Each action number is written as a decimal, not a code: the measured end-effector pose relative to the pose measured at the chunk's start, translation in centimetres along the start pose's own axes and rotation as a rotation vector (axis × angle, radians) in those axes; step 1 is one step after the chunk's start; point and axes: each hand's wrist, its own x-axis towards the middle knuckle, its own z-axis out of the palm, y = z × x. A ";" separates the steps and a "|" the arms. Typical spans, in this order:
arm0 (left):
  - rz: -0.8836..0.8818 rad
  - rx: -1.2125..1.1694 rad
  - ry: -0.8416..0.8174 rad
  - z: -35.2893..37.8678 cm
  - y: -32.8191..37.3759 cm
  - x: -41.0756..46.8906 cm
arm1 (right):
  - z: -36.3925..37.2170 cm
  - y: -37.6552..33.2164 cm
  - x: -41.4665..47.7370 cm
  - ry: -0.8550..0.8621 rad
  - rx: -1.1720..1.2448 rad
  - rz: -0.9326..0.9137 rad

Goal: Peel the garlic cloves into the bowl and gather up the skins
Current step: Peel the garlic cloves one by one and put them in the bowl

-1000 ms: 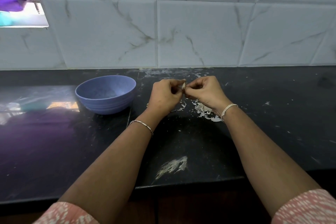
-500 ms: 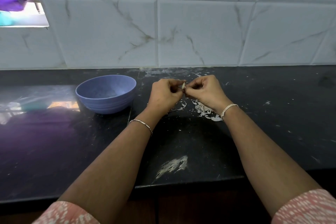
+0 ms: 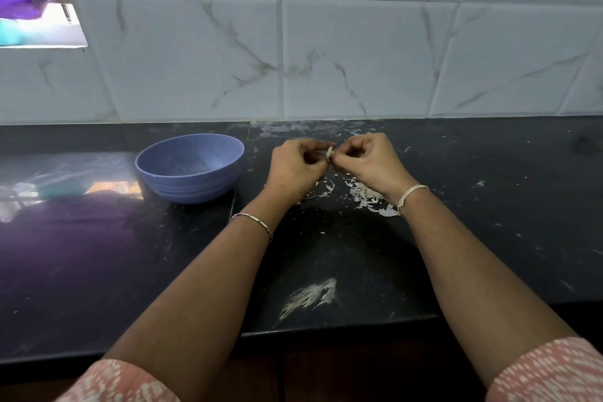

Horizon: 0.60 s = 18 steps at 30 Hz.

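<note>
1. The small pale garlic clove [image 3: 329,151] is off-white and rounded, with only a sliver of it showing. It is held in the air above the tabletop, between the two hands and to the right of the bowl.
2. The left hand [image 3: 295,170] has its fingers curled and pinches the clove from the left with thumb and fingertips.
3. The right hand [image 3: 368,161] is curled the same way and pinches the clove from the right, so the fingertips of both hands meet at it.
4. The loose white papery garlic skins [image 3: 365,197] lie in a scattered heap on the tabletop, directly under and just behind the right wrist. A few flakes spread towards the left hand.
5. The round lavender-blue plastic bowl [image 3: 192,188], ribbed on its lower wall, stands upright on the tabletop, left of the left hand and apart from it. What lies inside it cannot be made out.
6. A thin silver bracelet [image 3: 253,220] circles the left wrist, and a white thread band [image 3: 411,197] circles the right.
7. The glossy black stone tabletop [image 3: 98,254] is speckled with white flecks and carries a whitish powdery smear [image 3: 310,297] near its front edge, between the forearms.
8. Pink sleeves with white dashes [image 3: 548,372] show at the bottom corners.
9. A white marble-veined tile wall [image 3: 359,59] rises behind the tabletop.
</note>
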 end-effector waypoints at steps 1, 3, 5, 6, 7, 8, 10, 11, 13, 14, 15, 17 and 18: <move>-0.001 -0.004 0.001 0.0 0.0 0.0 | 0.0 0.0 0.0 0.003 0.001 -0.002; -0.001 -0.008 0.005 0.2 0.0 0.0 | 0.0 0.0 0.0 0.015 0.001 -0.006; 0.003 -0.007 0.012 0.3 0.0 0.1 | 0.0 0.1 0.0 0.029 0.003 -0.007; 0.003 -0.006 0.015 0.4 0.0 0.1 | 0.0 0.1 0.0 0.034 0.006 -0.005; -0.002 -0.009 0.017 0.4 0.0 0.1 | 0.0 0.1 0.0 0.038 0.012 -0.002; -0.011 -0.020 0.017 0.4 0.0 0.1 | 0.0 0.0 0.0 0.042 0.022 0.003; -0.039 -0.062 0.019 0.5 -0.1 0.2 | 0.2 0.0 0.0 0.051 0.052 0.014; -0.055 -0.086 0.020 0.5 -0.1 0.3 | 0.2 -0.1 -0.1 0.051 0.069 0.021; -0.075 -0.125 0.015 0.5 -0.2 0.4 | 0.2 -0.3 -0.2 0.043 0.104 0.031; -0.080 -0.141 0.003 0.5 -0.2 0.4 | 0.2 -0.3 -0.2 0.038 0.124 0.033; -0.087 -0.159 -0.015 0.5 -0.2 0.4 | 0.1 -0.4 -0.3 0.034 0.149 0.036; -0.116 -0.219 -0.055 0.4 -0.1 0.3 | 0.1 -0.3 -0.3 0.033 0.208 0.050; -0.143 -0.269 -0.069 0.4 0.0 0.3 | 0.1 -0.2 -0.3 0.038 0.229 0.057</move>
